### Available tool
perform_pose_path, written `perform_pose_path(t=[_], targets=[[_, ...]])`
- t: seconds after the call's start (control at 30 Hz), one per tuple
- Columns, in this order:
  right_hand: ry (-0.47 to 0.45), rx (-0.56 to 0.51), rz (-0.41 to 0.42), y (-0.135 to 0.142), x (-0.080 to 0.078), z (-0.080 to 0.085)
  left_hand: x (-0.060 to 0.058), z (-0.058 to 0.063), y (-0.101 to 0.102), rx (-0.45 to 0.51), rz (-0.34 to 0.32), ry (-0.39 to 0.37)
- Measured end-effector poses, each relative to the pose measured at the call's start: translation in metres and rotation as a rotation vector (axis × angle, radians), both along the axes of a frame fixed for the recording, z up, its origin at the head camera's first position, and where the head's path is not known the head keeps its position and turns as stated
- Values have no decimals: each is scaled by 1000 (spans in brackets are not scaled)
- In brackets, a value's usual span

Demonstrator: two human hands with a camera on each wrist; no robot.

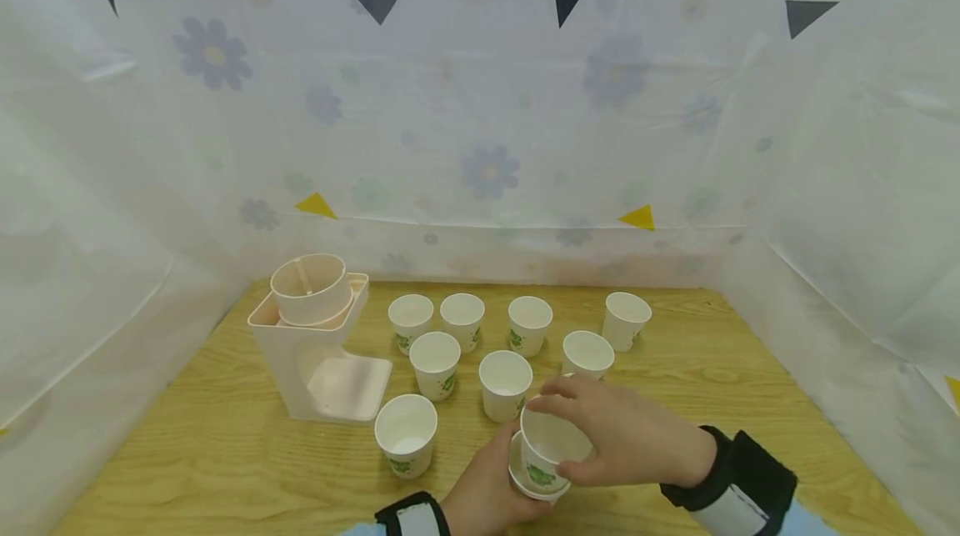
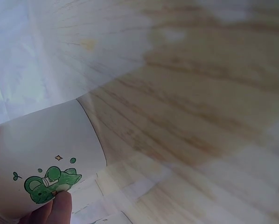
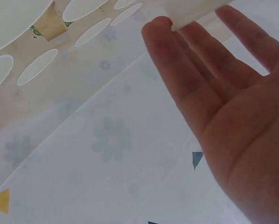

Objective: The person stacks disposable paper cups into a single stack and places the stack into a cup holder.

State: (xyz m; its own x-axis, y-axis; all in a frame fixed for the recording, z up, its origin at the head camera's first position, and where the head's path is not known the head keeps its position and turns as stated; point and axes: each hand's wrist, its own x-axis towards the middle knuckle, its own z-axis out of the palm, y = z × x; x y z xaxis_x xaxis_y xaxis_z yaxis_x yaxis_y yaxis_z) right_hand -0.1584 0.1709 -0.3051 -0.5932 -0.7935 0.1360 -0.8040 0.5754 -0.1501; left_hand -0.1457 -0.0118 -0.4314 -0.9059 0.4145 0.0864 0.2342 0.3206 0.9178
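Observation:
Low at the front in the head view, my left hand [image 1: 489, 488] grips a white paper cup [image 1: 552, 498] from its left side. A second paper cup [image 1: 542, 446] sits inside that one, standing well up out of it. My right hand [image 1: 633, 432] pinches the upper cup at its rim, thumb and fingers spread across the mouth. In the left wrist view a paper cup [image 2: 46, 144] with a green cartoon print has a fingertip on its side. The right wrist view shows the edge of a cup [image 3: 195, 11] between my fingers and thumb.
Several white paper cups stand upright beyond my hands, the nearest a cup [image 1: 506, 382] and another cup [image 1: 587, 353]. One cup [image 1: 407, 434] is left of my left hand. A pale pink machine-like stand [image 1: 330, 386] with a round hopper [image 1: 311, 290] occupies the wooden table's left side.

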Motion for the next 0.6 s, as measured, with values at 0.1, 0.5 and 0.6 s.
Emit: perform_pose_path(t=[0.1, 0.5, 0.6], targets=[[-4, 15, 7, -1, 0, -1, 1, -1, -1, -3, 4, 20], [-61, 52, 31, -3, 0, -7, 1, 3, 0, 19, -2, -24], [-83, 68, 30, -3, -1, -10, 1, 3, 0, 8, -1, -21]])
